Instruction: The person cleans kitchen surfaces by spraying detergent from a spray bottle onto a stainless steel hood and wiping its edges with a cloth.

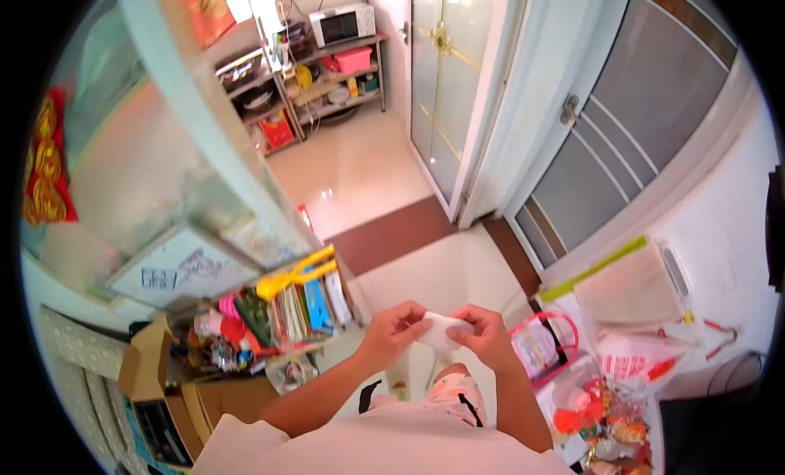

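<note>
A small white, soft-looking piece, like a folded tissue (442, 331), is stretched between my two hands in front of my body. My left hand (394, 336) pinches its left edge between thumb and fingers. On the other side, my right hand (484, 338) grips the right edge, with the thumb lying on top. Whether it is paper or cloth I cannot tell. Below the hands are my legs in pink patterned clothing (459, 396).
To the left, a cardboard box (145, 356) stands beside a shelf of books (293, 314) and toys. At right are a pink-rimmed clear bag (536, 348) and a pile of snack packets (609, 426). Ahead, a glass door (446, 91) stands beside shelving with a microwave (342, 25).
</note>
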`<state>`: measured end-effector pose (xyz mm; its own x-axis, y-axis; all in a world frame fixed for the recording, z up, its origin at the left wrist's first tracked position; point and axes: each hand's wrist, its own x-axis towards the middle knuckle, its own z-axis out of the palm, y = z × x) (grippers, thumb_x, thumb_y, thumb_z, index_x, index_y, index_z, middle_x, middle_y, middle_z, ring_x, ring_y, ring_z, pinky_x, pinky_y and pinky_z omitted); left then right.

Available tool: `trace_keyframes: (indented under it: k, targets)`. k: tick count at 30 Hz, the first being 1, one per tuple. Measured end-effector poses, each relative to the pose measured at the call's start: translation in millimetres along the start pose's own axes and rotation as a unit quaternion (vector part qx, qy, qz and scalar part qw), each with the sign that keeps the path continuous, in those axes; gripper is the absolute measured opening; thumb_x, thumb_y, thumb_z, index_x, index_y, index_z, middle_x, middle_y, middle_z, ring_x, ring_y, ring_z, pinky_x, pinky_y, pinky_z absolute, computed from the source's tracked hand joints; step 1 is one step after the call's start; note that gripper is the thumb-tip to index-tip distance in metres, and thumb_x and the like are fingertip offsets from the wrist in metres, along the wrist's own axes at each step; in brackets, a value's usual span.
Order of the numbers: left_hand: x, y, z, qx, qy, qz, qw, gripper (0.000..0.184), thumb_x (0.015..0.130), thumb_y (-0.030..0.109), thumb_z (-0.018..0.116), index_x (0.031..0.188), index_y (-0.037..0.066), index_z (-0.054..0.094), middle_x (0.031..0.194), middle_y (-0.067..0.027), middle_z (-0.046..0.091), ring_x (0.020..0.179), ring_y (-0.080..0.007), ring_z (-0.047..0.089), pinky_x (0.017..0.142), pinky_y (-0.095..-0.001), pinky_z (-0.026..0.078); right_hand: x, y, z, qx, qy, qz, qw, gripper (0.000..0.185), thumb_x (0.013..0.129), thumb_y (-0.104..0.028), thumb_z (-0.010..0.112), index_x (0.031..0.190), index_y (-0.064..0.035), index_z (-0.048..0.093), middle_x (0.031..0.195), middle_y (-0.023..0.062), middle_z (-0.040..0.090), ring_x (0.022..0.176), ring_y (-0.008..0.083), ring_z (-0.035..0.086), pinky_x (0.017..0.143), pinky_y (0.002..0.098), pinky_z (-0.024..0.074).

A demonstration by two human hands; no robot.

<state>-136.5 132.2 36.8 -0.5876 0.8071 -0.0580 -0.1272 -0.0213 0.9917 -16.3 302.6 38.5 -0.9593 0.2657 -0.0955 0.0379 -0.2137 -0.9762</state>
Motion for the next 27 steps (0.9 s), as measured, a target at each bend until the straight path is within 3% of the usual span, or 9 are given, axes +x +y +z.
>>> trace_keyframes:
  k: [3,5,7,13,18,21,23,25,27]
  targets:
    - [72,-13,-8,0.025,0.006,-0.056,0.998,0.011,0.092,0.009,0.060,0.098,0.000,0.058,0.087,0.0005,0.059,0.079,-0.0052,0.055,0.069,-0.0206,0.044,66,15,-48,0.005,-0.013,0.040,0.999,0.013,0.081,-0.001,0.069,0.091,0.0022,0.063,0.086,0.0034,0.063,0.082,0.0091,0.058,0.073,0.0246,0.0470]
    - [157,-10,-17,0.040,0.007,-0.027,0.999,0.010,0.092,0.009,0.060,0.098,0.001,0.058,0.086,0.0006,0.058,0.079,-0.0051,0.055,0.069,-0.0206,0.044,146,-4,-97,-0.049,-0.042,0.030,0.997,0.013,0.080,-0.001,0.070,0.092,0.0023,0.063,0.084,0.0036,0.063,0.081,0.0088,0.058,0.071,0.0238,0.0468]
    - [214,-5,-30,0.019,0.026,-0.032,0.999,0.010,0.092,0.008,0.060,0.097,0.001,0.058,0.087,-0.0002,0.059,0.079,-0.0059,0.056,0.070,-0.0215,0.046,216,-13,-122,-0.009,-0.073,0.025,0.997,0.013,0.081,-0.002,0.070,0.091,0.0021,0.063,0.084,0.0034,0.063,0.078,0.0085,0.058,0.068,0.0235,0.0466]
    - [358,33,-105,0.000,0.147,-0.024,0.989,0.011,0.092,0.008,0.060,0.099,0.000,0.058,0.091,-0.0022,0.062,0.083,-0.0078,0.058,0.073,-0.0232,0.048,418,-61,-147,0.008,-0.185,0.026,0.982,0.011,0.083,-0.005,0.069,0.090,0.0009,0.063,0.080,0.0000,0.061,0.076,0.0058,0.054,0.066,0.0221,0.0446]
    - [470,54,-202,-0.052,0.183,0.020,0.981,0.011,0.091,0.008,0.061,0.098,0.000,0.058,0.090,-0.0015,0.062,0.083,-0.0066,0.057,0.073,-0.0210,0.046,591,-71,-134,0.007,-0.258,0.038,0.965,0.011,0.085,-0.006,0.067,0.092,0.0010,0.062,0.082,0.0009,0.062,0.075,0.0075,0.057,0.066,0.0228,0.0464]
    - [540,46,-268,-0.061,0.181,0.025,0.981,0.010,0.092,0.008,0.059,0.097,0.000,0.057,0.087,-0.0008,0.061,0.082,-0.0062,0.058,0.074,-0.0214,0.047,691,-64,-127,-0.022,-0.250,0.061,0.966,0.012,0.086,-0.007,0.067,0.094,0.0007,0.063,0.084,0.0011,0.063,0.075,0.0078,0.058,0.067,0.0233,0.0470]
    - [591,46,-311,-0.085,0.176,0.010,0.981,0.010,0.093,0.007,0.059,0.096,-0.001,0.056,0.087,-0.0014,0.061,0.082,-0.0067,0.058,0.073,-0.0213,0.047,753,-74,-129,-0.115,-0.245,0.077,0.959,0.014,0.087,-0.009,0.065,0.097,0.0002,0.064,0.085,0.0018,0.064,0.080,0.0084,0.059,0.071,0.0240,0.0473]
    - [637,64,-349,-0.089,0.156,0.011,0.984,0.010,0.093,0.007,0.059,0.097,-0.001,0.056,0.086,-0.0020,0.061,0.082,-0.0070,0.058,0.073,-0.0210,0.046,816,-92,-122,-0.031,-0.188,0.064,0.980,0.017,0.087,-0.013,0.065,0.099,-0.0003,0.064,0.085,0.0023,0.064,0.083,0.0085,0.058,0.074,0.0240,0.0465]
    - [681,87,-386,-0.057,0.155,0.002,0.986,0.010,0.093,0.007,0.059,0.097,-0.002,0.056,0.086,-0.0024,0.062,0.082,-0.0071,0.057,0.073,-0.0211,0.046,874,-113,-120,-0.042,-0.150,0.062,0.986,0.021,0.087,-0.017,0.066,0.100,-0.0004,0.065,0.085,0.0024,0.065,0.084,0.0092,0.058,0.078,0.0242,0.0461]
